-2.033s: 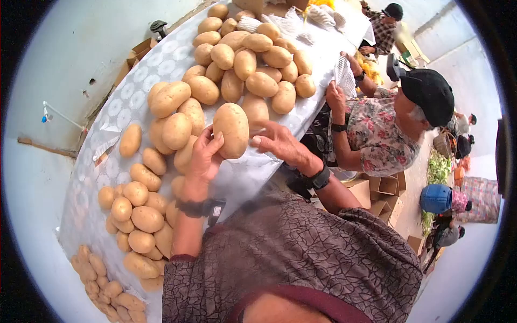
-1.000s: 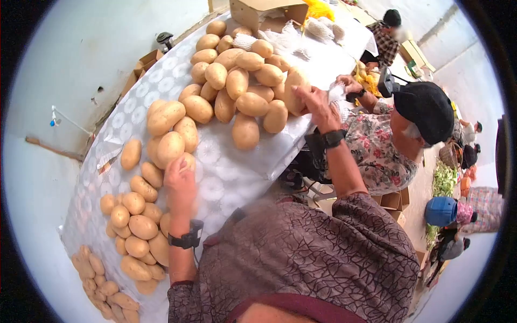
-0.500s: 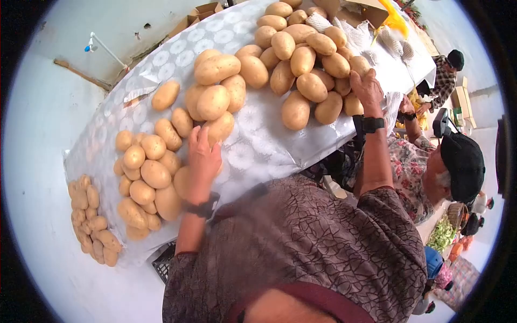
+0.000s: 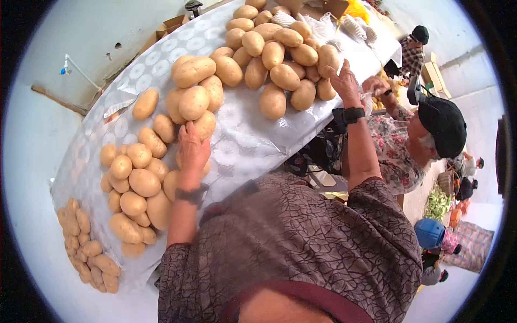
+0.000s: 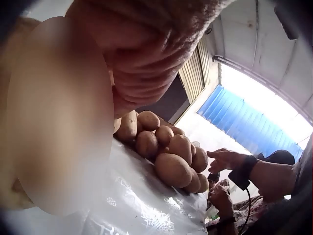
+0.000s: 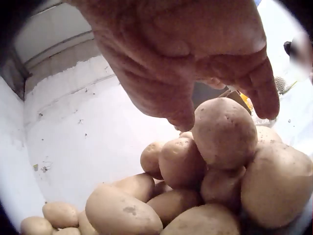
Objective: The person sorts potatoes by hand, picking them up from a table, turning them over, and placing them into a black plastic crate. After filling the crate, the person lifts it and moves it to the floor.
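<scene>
In the head view, my left hand (image 4: 193, 151) reaches into the middle potatoes. Its fingers rest against the near left side of a potato (image 4: 204, 125), the thumb low beside it; I cannot tell whether they grip it. A blurred potato (image 5: 61, 117) fills the left of the left wrist view, next to the hand's folded palm. My right hand (image 4: 346, 86) is raised at the right edge of the far heap, fingers extended. Seen from the right wrist, thumb and fingers are spread above and either side of a large potato (image 6: 225, 132) atop the pile, nothing held.
Several potatoes (image 4: 144, 183) lie heaped at the near left on the patterned tablecloth (image 4: 237, 153). Smaller ones (image 4: 81, 237) form a pile at far left. White foam net sleeves (image 4: 323, 27) lie at the back. A person in a black cap (image 4: 442, 128) works close on the right.
A potato once held between both hands now lies with the far heap on the right. My right hand has let go of it and lifted; my left has moved down to the middle potatoes.
</scene>
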`<state>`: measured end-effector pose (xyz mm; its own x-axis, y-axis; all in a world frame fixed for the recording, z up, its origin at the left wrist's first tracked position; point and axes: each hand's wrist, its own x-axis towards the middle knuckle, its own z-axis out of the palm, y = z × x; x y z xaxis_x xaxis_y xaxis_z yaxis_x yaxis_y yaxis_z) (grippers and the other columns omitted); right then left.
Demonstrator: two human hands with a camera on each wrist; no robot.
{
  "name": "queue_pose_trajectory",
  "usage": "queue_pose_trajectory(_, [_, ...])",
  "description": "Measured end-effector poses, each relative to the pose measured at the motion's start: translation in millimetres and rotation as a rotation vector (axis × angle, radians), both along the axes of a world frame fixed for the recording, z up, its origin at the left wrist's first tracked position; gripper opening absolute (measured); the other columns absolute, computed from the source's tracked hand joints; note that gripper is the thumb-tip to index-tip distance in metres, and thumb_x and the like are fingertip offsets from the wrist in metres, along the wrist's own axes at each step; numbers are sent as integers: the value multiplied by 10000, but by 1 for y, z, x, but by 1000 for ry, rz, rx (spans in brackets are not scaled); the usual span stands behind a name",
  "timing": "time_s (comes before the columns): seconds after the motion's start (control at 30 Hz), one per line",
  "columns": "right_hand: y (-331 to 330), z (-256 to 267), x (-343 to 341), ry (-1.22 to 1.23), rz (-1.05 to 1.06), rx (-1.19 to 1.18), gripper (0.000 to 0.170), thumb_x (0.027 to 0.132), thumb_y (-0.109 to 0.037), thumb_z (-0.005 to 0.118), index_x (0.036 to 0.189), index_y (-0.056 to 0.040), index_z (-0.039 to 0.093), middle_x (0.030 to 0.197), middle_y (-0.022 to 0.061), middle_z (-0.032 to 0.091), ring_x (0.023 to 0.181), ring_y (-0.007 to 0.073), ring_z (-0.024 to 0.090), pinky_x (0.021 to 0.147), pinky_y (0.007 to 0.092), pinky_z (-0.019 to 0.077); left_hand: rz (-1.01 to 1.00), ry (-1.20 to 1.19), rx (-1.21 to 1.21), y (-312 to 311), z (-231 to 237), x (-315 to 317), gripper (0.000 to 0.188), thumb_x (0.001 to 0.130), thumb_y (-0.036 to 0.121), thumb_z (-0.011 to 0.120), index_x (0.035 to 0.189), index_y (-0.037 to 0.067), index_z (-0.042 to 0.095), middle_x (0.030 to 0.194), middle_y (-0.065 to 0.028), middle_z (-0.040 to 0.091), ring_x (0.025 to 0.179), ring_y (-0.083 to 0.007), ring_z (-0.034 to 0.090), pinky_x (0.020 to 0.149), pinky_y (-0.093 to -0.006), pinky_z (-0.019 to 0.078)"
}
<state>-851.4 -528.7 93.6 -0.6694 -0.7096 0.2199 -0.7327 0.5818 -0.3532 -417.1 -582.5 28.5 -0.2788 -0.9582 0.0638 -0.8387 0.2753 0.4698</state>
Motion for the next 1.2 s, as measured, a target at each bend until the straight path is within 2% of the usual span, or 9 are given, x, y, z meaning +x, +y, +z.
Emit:
queue_pose_trajectory(0.33, [39, -14, 97, 57, 217, -263, 496, 833, -358, 676, 1175, -35, 518, 789, 217, 662, 775, 397, 659, 691, 473, 512, -1, -212, 16, -4, 17, -14, 591, 713, 251, 773, 1126, -46, 472, 1123, -228, 497, 1056, -397, 529, 927, -431, 458])
queue_pose_trajectory(0.4, [57, -13, 134, -202, 210, -241, 423, 841, -303, 686, 1158, -59, 548, 732, 152, 657, 691, 328, 655, 630, 423, 513, 10, -204, 18, -2, 11, -15, 602, 707, 278, 778, 1116, -48, 479, 1126, -226, 500, 1053, -393, 537, 922, -431, 462])
queue_pose_trajectory(0.43, [61, -36, 139, -332, 325, -304, 451, 839, -199, 709, 1219, -27, 539, 849, 169, 669, 659, 215, 645, 614, 342, 520, 16, -192, 30, -1, 9, -16, 590, 708, 280, 774, 1106, -47, 487, 1127, -229, 501, 1046, -396, 544, 916, -432, 466])
queue_pose_trajectory(0.57, [79, -18, 200, -482, 381, 166, 517, 856, -302, 699, 1211, 35, 534, 1009, 247, 666, 796, 242, 692, 660, 369, 534, 19, -189, 60, -1, 18, -21, 556, 708, 293, 760, 1071, -51, 517, 1118, -245, 522, 1038, -406, 552, 918, -431, 463])
queue_pose_trajectory(0.73, [84, -58, 219, -637, 586, -106, 641, 858, -396, 675, 1219, 107, 508, 824, 244, 672, 756, 335, 681, 653, 422, 528, -20, -72, 128, -6, 9, -13, 570, 690, 316, 744, 1062, -73, 558, 1103, -278, 575, 1080, -385, 544, 951, -430, 441])
queue_pose_trajectory(0.83, [71, -48, 212, -969, 566, 34, 696, 863, -417, 669, 1237, 138, 479, 853, 230, 669, 766, 259, 681, 614, 366, 537, -33, -85, 112, -5, 28, -13, 585, 688, 331, 733, 1078, -81, 590, 1075, -279, 613, 1045, -358, 585, 909, -413, 466])
queue_pose_trajectory(0.9, [61, -41, 211, -1039, 557, 9, 730, 865, -428, 664, 1259, 149, 454, 871, 226, 663, 766, 243, 675, 606, 347, 544, -136, 103, 375, -6, 47, -10, 554, 698, 327, 734, 1071, -68, 627, 1021, -243, 656, 962, -298, 637, 845, -376, 490])
queue_pose_trajectory(1.13, [54, -33, 202, -1261, 607, 142, 825, 871, -466, 640, 1337, 159, 370, 981, 253, 648, 803, 270, 680, 624, 353, 585, -200, 662, 561, -3, 21, -16, 350, 848, 263, 660, 1033, -34, 653, 984, -76, 674, 869, -147, 633, 754, -299, 510])
queue_pose_trajectory(1.2, [51, -28, 200, -1305, 658, 107, 806, 873, -470, 632, 1329, 147, 388, 997, 251, 647, 816, 271, 683, 629, 350, 587, -88, 978, 872, 10, 14, -28, 340, 891, 256, 634, 1094, -17, 628, 985, -48, 658, 858, -152, 627, 747, -304, 507])
